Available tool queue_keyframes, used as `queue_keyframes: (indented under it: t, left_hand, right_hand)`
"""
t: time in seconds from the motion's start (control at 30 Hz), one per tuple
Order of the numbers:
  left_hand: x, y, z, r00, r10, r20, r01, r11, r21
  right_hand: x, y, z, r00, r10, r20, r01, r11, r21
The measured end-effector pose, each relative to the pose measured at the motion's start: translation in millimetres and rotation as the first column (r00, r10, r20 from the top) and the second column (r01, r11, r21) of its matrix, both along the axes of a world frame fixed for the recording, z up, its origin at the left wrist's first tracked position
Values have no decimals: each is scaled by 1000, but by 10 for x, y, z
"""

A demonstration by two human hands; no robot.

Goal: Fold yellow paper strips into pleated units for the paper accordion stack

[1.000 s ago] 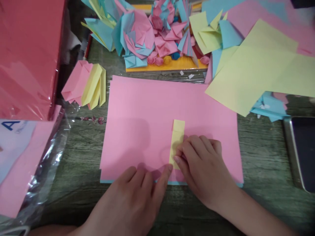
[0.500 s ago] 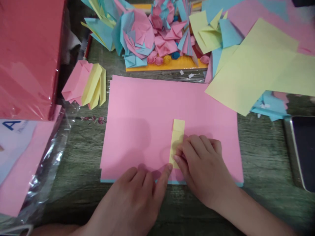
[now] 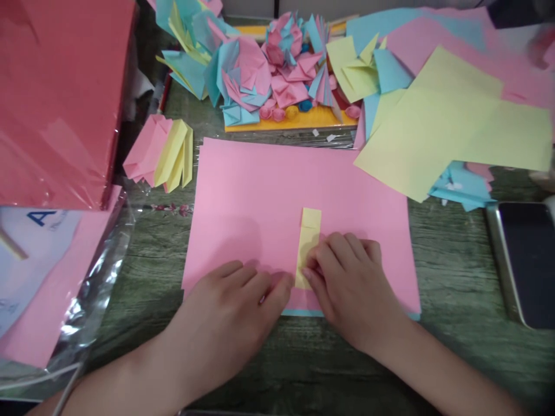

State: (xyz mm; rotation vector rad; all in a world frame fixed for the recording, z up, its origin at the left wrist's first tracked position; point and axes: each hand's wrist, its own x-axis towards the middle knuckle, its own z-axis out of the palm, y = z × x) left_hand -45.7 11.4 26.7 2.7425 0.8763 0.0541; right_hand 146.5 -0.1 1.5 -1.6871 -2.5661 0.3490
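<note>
A narrow folded yellow paper strip [image 3: 308,248] lies upright in view on a stack of pink sheets [image 3: 260,190], with a crease near its far end. My right hand [image 3: 351,283] rests at the strip's right side, its thumb and forefinger pinched at the strip's lower right edge. On the left, my left hand [image 3: 238,312] lies on the pink sheets with fingers curled, the thumb and forefinger tips close together beside the strip's lower left corner. Whether anything is between those left fingertips is hidden.
Folded pink and yellow papers [image 3: 160,153] and a red pack [image 3: 65,104] are at the left. Paper shapes [image 3: 247,69] crowd an orange-edged box behind. Yellow sheets [image 3: 433,127] overlap the stack's back right corner; a phone-like dark object [image 3: 526,260] lies right.
My left hand has moved up onto the pink sheets, its fingers drawn closer together. My right hand stays at the strip. The whole view has shifted slightly.
</note>
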Motion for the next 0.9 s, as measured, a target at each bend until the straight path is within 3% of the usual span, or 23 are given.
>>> queue_keyframes:
  t: [0.17, 0.47, 0.7, 0.9]
  left_hand:
    - [29, 3, -28, 994, -105, -24, 106, 993, 60]
    - [75, -63, 21, 981, -172, -95, 184, 974, 135]
    - [192, -287, 11, 993, 1, -119, 29, 970, 243]
    - [196, -302, 6, 993, 15, -115, 12, 973, 232]
  right_hand:
    - [2, 4, 18, 1000, 15, -6, -15, 1000, -12]
    - [10, -7, 7, 999, -7, -50, 6, 1000, -15]
    - [9, -18, 1, 998, -5, -56, 4, 1000, -24]
    - [10, -12, 15, 998, -8, -55, 6, 1000, -28]
